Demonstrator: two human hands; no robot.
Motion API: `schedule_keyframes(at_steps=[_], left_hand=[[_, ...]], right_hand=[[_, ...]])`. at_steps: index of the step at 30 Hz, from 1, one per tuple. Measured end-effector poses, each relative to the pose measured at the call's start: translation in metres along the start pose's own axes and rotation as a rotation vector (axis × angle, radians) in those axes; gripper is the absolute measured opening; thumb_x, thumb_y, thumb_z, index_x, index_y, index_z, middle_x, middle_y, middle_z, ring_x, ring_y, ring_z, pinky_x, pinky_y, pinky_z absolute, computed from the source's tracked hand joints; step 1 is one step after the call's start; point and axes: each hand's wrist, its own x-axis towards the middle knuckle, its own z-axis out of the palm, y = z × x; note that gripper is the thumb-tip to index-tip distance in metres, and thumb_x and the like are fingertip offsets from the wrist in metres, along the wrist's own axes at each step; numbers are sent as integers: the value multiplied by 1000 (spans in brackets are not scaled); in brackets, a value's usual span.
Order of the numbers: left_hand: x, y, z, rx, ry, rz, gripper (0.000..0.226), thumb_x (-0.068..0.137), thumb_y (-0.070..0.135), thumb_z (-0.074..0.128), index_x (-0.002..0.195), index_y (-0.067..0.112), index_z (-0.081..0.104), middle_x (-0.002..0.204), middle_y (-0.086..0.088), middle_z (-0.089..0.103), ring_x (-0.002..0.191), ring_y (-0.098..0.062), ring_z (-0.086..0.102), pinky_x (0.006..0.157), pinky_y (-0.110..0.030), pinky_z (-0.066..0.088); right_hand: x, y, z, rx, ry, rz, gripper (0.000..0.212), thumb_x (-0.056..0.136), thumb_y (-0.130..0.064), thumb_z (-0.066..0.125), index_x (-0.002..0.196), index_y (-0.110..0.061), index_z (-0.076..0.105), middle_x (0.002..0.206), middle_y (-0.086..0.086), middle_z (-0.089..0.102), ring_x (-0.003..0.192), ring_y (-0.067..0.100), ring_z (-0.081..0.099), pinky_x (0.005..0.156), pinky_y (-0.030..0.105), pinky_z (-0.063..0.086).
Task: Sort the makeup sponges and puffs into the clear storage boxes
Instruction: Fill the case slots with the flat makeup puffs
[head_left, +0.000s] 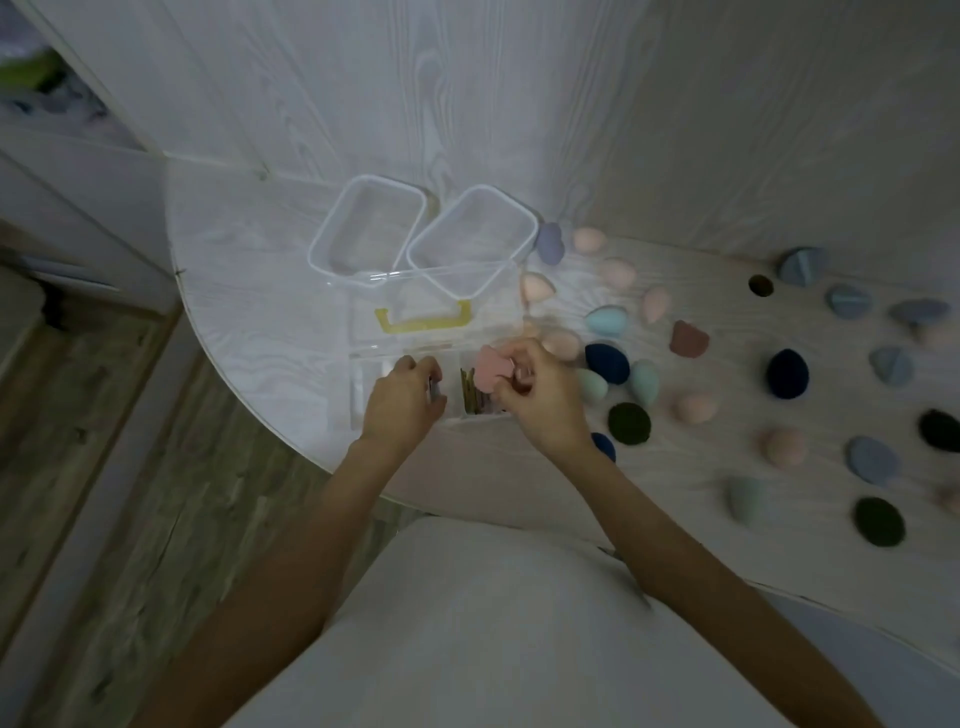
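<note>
Nearest to us, both forearms reach up from 6 o'clock over the rounded edge of the white table. Our left hand rests on the near compartments of the clear divided box; its fingers are curled over the edge, though blur keeps us from telling what, if anything, they grip. Our right hand pinches a pink puff between thumb and fingertips, held over the box's right-hand compartment, where some greenish pieces stand on edge. The box lid, with its yellow handle, stands open toward 12 o'clock.

At 3 o'clock, loose sponges lie scattered and apart on the table: a navy sponge just beside the right hand, a dark green puff, a light blue sponge, a brown puff.

Farthest, at 12 o'clock, two clear tubs stand side by side, touching.
</note>
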Motion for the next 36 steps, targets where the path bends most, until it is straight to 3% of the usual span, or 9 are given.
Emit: schedule_keyframes(at_steps=[5,8,10,14,19,24,28,33,36], left_hand=[[-6,0,3,2,34,8,15,86,18,60,96,8,61,94,-13,55,68,-32,58,61,-27,36],[-9,2,4,53,38,0,16,86,19,57,96,7,63,93,-14,56,68,-34,58,59,-30,36],[-10,2,2,54,35,-6,16,85,19,57,95,8,63,91,-13,57,69,-34,58,59,-31,38],[-13,2,0,-1,20,-7,16,83,21,58,93,10,65,90,-11,58,73,-30,60,65,-31,42],[-24,-1,-4,-222,-7,-49,34,84,26,61,118,20,58,100,-8,64,88,-23,65,77,-31,49],[-32,-5,-9,-328,-37,-113,60,83,27,67,136,12,42,115,-6,66,101,-20,64,90,-32,50],[-34,-8,-8,-387,-41,-143,50,83,21,68,129,10,51,114,-7,66,97,-18,64,90,-33,51],[-34,-5,-8,-383,-34,-142,46,84,19,67,127,10,53,113,-7,66,95,-19,65,88,-33,52],[-35,-3,-9,-375,-42,-162,44,84,17,65,126,10,54,114,-6,66,95,-18,65,87,-29,51]], right_hand=[[7,-8,17,-198,-98,-152,27,84,-5,59,111,-9,61,99,7,61,86,17,54,74,31,47],[13,-12,30,-378,-147,-248,16,89,-10,53,102,-8,62,97,7,60,80,21,54,70,32,37],[16,-14,37,-573,-201,-272,19,91,-15,49,105,-9,60,103,7,61,87,24,57,68,30,33],[17,-16,48,-767,-322,-316,22,90,-11,46,106,-7,61,104,11,64,100,27,56,69,35,43],[22,-23,47,-914,-412,-301,19,89,-8,48,101,-8,63,98,12,67,90,29,63,61,32,37],[21,-26,48,-951,-413,-315,22,90,-5,45,110,-4,52,98,15,66,88,31,63,60,34,33],[21,-15,55,-862,-363,-328,21,89,-5,45,105,-7,57,98,13,66,89,31,62,60,34,35],[25,-2,59,-825,-350,-337,24,91,-11,51,105,-13,70,130,3,50,110,24,52,66,29,39],[26,0,54,-740,-352,-331,23,89,-10,54,106,-14,70,132,2,48,111,24,52,73,35,48]])
